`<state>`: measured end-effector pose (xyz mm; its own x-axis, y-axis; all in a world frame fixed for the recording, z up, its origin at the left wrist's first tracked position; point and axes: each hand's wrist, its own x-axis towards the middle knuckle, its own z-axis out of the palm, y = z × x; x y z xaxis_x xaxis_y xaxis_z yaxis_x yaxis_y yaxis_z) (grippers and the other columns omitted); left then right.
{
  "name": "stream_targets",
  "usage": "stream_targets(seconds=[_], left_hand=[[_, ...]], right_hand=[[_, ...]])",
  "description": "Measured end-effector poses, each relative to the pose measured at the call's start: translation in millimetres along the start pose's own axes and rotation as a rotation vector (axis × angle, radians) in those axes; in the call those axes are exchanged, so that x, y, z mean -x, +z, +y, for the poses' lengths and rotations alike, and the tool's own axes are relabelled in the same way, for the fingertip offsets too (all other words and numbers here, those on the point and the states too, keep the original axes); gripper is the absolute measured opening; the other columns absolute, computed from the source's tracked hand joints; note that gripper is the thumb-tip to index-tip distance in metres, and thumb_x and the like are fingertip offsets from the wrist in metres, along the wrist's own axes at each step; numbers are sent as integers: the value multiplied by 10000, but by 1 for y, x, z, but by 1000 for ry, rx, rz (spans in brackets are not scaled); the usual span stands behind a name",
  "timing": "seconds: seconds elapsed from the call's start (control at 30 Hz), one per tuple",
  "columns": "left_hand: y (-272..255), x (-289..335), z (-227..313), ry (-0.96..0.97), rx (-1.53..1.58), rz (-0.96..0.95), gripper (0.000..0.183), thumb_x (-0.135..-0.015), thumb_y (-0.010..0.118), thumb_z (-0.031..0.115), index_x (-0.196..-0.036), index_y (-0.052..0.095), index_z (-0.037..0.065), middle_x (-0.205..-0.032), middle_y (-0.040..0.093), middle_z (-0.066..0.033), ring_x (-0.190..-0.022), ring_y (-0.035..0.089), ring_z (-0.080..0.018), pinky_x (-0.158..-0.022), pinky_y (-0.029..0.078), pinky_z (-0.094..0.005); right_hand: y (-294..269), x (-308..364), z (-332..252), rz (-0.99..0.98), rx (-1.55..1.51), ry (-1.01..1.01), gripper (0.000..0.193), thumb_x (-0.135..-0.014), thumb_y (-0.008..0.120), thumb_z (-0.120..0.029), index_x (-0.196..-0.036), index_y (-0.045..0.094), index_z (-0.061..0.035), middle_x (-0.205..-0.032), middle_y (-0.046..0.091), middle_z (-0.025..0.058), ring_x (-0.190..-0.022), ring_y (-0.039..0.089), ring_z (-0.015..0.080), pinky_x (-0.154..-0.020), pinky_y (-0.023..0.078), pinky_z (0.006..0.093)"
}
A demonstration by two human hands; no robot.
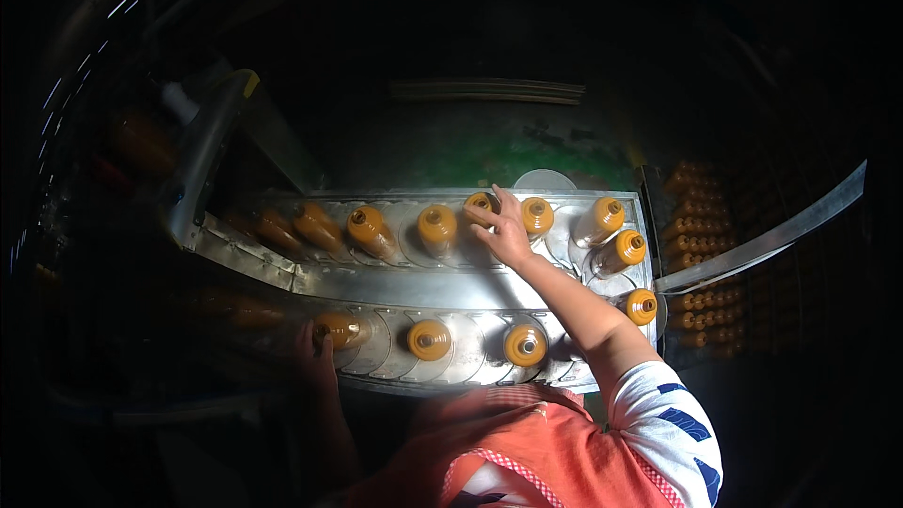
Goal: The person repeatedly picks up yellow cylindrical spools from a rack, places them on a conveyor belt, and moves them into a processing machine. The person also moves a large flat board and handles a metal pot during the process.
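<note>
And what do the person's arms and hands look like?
The left hand and right hand are bare, no gloves. The right arm has a short white sleeve with dark blue patches. Any left sleeve is lost in shadow.

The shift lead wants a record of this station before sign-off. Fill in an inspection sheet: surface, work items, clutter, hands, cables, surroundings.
Surface: metal track of curved plates, two runs with a flat metal panel between them.
Work items: orange-topped bottles along both runs and around the right end.
Clutter: long strips in the dim area beyond the track.
Hands: right hand at a far-run bottle; left hand at a near-run bottle; firmness of either grip unclear.
Cables: nothing seen; edges too dark to judge.
Surroundings: mostly dark; rows of similar orange shapes and a curved metal strip at the right.
</note>
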<state>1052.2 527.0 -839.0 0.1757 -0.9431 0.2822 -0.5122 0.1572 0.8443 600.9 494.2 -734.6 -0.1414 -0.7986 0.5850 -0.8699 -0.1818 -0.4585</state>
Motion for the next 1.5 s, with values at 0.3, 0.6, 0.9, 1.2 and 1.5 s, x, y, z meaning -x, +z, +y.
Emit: stream_targets(seconds=[0.3, 0.6, 0.9, 1.2, 1.5], left_hand=[[79, 1, 19, 23, 169, -57, 408, -877, 693, 101, -1280, 633, 67, -1263, 563, -139, -1163, 554, -276, -1020, 441, -392], [65, -12, 34, 195, 175, -143, 379, -824, 685, 30, -1201, 694, 60, -1192, 588, -119, -1146, 549, -264, -1022, 426, -377], [97, 24, 174, 470, 470, -302, 224, -857, 622, -45, -1059, 701, 10, -1044, 635, -87, -953, 602, -189, -859, 483, -301], [195, 230, 233, 389, 486, -1172, 157, -955, 618, 42, -1082, 704, 10, -968, 662, -11, -858, 606, -83, -766, 484, -220], [219, 331, 288, 277, 497, -1443, 179, -946, 639, 57, -1108, 710, 25, -950, 656, -1, -781, 576, -64, -712, 480, -217]], right_hand=[[-140, 82, 23, 212, -523, 159, 322, -894, 613, 68, -1167, 713, -70, -1154, 580, 63, -990, 595, 117, -755, 521, 215], [-193, 174, -23, 508, -423, 404, 252, -916, 580, 56, -1131, 696, -4, -1062, 588, 74, -972, 595, 144, -813, 507, 254], [-199, 312, -35, 723, -473, 616, 206, -915, 554, 74, -1070, 685, 40, -1058, 588, 71, -842, 640, 132, -727, 553, 254], [-258, 467, -45, 928, -431, 841, 204, -932, 543, 58, -1082, 681, 44, -1078, 601, 65, -837, 621, 120, -735, 559, 255], [-309, 557, -1, 1065, -479, 882, 205, -935, 546, 49, -1075, 692, 15, -1054, 597, 45, -842, 626, 121, -742, 554, 256]])
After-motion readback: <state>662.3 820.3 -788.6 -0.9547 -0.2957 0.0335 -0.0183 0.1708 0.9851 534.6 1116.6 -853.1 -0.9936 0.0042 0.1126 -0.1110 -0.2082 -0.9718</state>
